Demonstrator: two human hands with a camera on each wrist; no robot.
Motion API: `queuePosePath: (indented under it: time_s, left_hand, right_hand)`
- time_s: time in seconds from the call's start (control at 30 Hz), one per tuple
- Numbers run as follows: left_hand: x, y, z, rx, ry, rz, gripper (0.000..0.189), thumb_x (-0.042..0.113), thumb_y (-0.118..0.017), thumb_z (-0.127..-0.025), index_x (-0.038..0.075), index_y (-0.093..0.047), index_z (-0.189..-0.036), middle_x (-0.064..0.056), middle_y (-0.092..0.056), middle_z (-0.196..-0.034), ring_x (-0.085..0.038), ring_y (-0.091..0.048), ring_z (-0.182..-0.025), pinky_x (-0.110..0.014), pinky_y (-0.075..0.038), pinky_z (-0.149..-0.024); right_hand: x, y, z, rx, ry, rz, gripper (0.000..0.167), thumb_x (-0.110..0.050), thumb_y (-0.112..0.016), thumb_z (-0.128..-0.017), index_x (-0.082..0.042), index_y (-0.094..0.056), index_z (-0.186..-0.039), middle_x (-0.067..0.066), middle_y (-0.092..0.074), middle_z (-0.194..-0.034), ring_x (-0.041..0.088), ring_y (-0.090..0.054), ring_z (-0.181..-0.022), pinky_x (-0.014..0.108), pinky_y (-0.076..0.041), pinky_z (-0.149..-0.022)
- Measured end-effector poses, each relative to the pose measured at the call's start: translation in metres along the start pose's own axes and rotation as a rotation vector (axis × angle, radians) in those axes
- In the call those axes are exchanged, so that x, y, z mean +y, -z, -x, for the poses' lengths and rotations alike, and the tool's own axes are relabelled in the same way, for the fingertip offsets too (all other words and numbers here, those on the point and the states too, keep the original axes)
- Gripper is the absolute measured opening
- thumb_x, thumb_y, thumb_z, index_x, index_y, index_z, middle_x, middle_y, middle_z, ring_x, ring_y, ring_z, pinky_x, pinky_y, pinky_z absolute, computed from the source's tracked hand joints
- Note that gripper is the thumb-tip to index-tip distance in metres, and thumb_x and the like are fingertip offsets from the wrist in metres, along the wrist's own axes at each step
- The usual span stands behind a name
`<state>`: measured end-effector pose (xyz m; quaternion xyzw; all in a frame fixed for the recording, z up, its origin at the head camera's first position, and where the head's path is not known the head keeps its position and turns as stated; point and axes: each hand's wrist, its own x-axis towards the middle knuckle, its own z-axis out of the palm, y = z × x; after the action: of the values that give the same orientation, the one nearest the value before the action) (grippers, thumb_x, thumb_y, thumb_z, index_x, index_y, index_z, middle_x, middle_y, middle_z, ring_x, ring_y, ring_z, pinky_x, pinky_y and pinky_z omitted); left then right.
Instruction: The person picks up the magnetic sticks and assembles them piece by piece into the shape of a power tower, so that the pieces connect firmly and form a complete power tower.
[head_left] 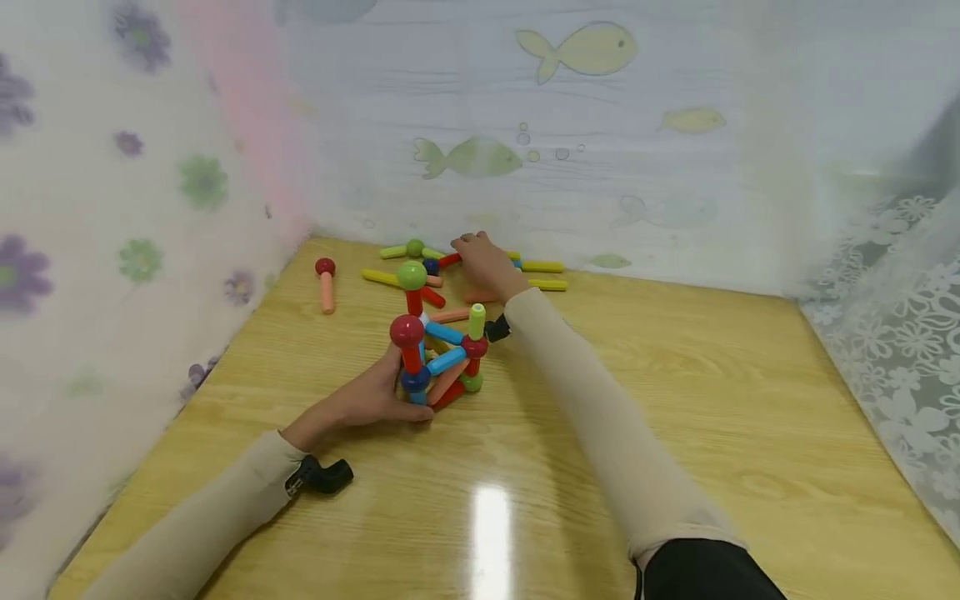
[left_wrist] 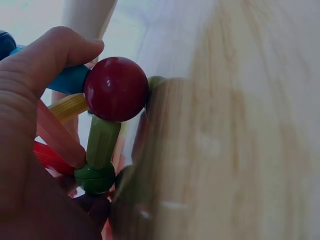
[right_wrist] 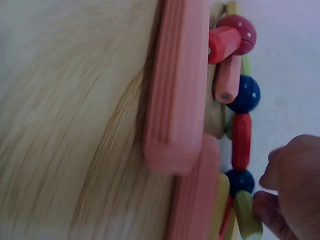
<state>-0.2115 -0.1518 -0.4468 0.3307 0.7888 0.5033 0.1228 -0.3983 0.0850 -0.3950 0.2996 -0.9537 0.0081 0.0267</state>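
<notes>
Toy building frame of sticks and balls on a wooden table, with both hands at work. The frame (head_left: 447, 360) stands upright on the table (head_left: 712, 417), left of centre in the head view. Its light blue sticks join balls at the upper level; two red uprights carry a green ball (head_left: 412, 275) and a large red ball (head_left: 407, 331), and a short yellow-green stick (head_left: 477, 322) rises from a smaller red ball (head_left: 474, 347). The left hand (head_left: 375, 392) grips the frame's near-left side, its thumb low across the front. The right hand (head_left: 486, 265) reaches over the loose pieces along the far edge. In the right wrist view its fingertips meet a loose green stick (right_wrist: 248, 215) beside a dark blue ball (right_wrist: 240, 182); whether they pinch it cannot be told. A red stick (right_wrist: 241, 142) adjoins that ball. At far left, a pink stick (head_left: 327, 293) lies with a dark red ball (head_left: 325, 266) at its end.
</notes>
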Motion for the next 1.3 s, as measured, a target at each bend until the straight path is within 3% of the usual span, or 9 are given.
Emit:
queuePosePath:
  time_s: [0.07, 0.2, 0.3, 0.47, 0.73, 0.9, 1.0, 1.17, 1.3]
  left_hand:
    - [0.000, -0.004, -0.001, -0.004, -0.001, 0.010, 0.110, 0.013, -0.092, -0.081, 0.016, -0.015, -0.159, -0.013, -0.040, -0.143, -0.032, -0.038, -0.139, -0.056, -0.025, -0.117]
    - [-0.001, -0.008, -0.001, 0.000, -0.026, 0.023, 0.108, 0.013, -0.093, -0.080, 0.017, -0.017, -0.158, -0.010, -0.041, -0.144, -0.030, -0.040, -0.137, -0.055, -0.027, -0.116]
    - [-0.002, -0.006, 0.000, 0.009, -0.040, 0.014, 0.111, 0.014, -0.093, -0.081, 0.019, -0.015, -0.160, -0.010, -0.041, -0.146, -0.030, -0.040, -0.138, -0.056, -0.028, -0.116]
    - [-0.001, 0.001, 0.000, 0.015, -0.029, -0.016, 0.106, 0.014, -0.093, -0.080, 0.017, -0.019, -0.157, -0.010, -0.043, -0.141, -0.031, -0.041, -0.135, -0.055, -0.030, -0.114]
    - [0.000, 0.005, -0.001, -0.003, -0.011, -0.028, 0.086, 0.016, -0.091, -0.082, 0.009, -0.032, -0.145, -0.011, -0.044, -0.136, -0.031, -0.042, -0.134, -0.055, -0.029, -0.114]
    - [-0.001, 0.004, -0.001, 0.002, -0.003, -0.027, 0.096, 0.019, -0.092, -0.082, 0.016, -0.027, -0.152, -0.007, -0.042, -0.144, -0.028, -0.039, -0.138, -0.055, -0.029, -0.116]
    - [-0.002, 0.003, -0.001, 0.003, -0.016, -0.029, 0.102, 0.021, -0.093, -0.081, 0.020, -0.023, -0.156, -0.005, -0.040, -0.150, -0.027, -0.037, -0.141, -0.055, -0.029, -0.116]
    - [-0.002, 0.003, -0.001, 0.011, -0.015, -0.030, 0.102, 0.019, -0.093, -0.081, 0.019, -0.023, -0.156, -0.005, -0.038, -0.151, -0.027, -0.035, -0.142, -0.055, -0.027, -0.117]
    - [-0.002, 0.001, -0.002, -0.008, -0.002, -0.035, 0.093, 0.021, -0.092, -0.082, 0.012, -0.029, -0.150, -0.009, -0.044, -0.141, -0.030, -0.041, -0.136, -0.055, -0.030, -0.114]
  right_hand:
    - [0.000, -0.005, -0.002, -0.058, -0.033, 0.020, 0.091, -0.031, -0.089, -0.083, 0.000, -0.041, -0.154, 0.019, -0.046, -0.151, 0.037, -0.045, -0.134, 0.043, -0.045, -0.107]
    - [0.001, -0.017, -0.001, -0.128, -0.098, 0.005, 0.072, -0.027, -0.083, -0.092, 0.002, -0.046, -0.147, 0.022, -0.049, -0.138, 0.033, -0.054, -0.121, 0.043, -0.051, -0.099]
    - [0.003, -0.022, 0.001, -0.112, -0.122, -0.043, 0.056, -0.027, -0.081, -0.093, 0.001, -0.056, -0.134, 0.019, -0.051, -0.124, 0.029, -0.058, -0.105, 0.040, -0.053, -0.091]
    - [0.006, -0.017, 0.004, -0.058, -0.082, -0.063, 0.051, -0.037, -0.083, -0.091, -0.003, -0.061, -0.123, 0.011, -0.058, -0.112, 0.026, -0.057, -0.099, 0.038, -0.051, -0.090]
    - [0.012, -0.003, 0.005, -0.013, -0.150, -0.054, 0.040, -0.017, -0.062, -0.105, -0.009, -0.060, -0.143, 0.012, -0.060, -0.134, 0.031, -0.052, -0.118, 0.047, -0.051, -0.096]
    - [0.015, -0.008, 0.012, -0.043, -0.201, -0.024, 0.020, -0.015, -0.058, -0.108, -0.009, -0.070, -0.123, 0.012, -0.065, -0.119, 0.030, -0.049, -0.105, 0.043, -0.052, -0.089]
    - [0.015, -0.011, 0.015, -0.038, -0.165, -0.045, 0.015, -0.014, -0.060, -0.108, -0.008, -0.070, -0.117, 0.012, -0.066, -0.113, 0.029, -0.049, -0.101, 0.040, -0.052, -0.087]
    - [0.016, -0.015, 0.019, 0.026, -0.068, -0.060, 0.021, -0.007, -0.056, -0.108, -0.003, -0.058, -0.129, 0.018, -0.054, -0.117, 0.029, -0.053, -0.097, 0.038, -0.052, -0.083]
    - [0.019, -0.017, 0.023, 0.104, -0.074, -0.198, 0.030, -0.006, -0.061, -0.106, 0.000, -0.054, -0.134, 0.020, -0.050, -0.124, 0.031, -0.060, -0.099, 0.038, -0.055, -0.086]
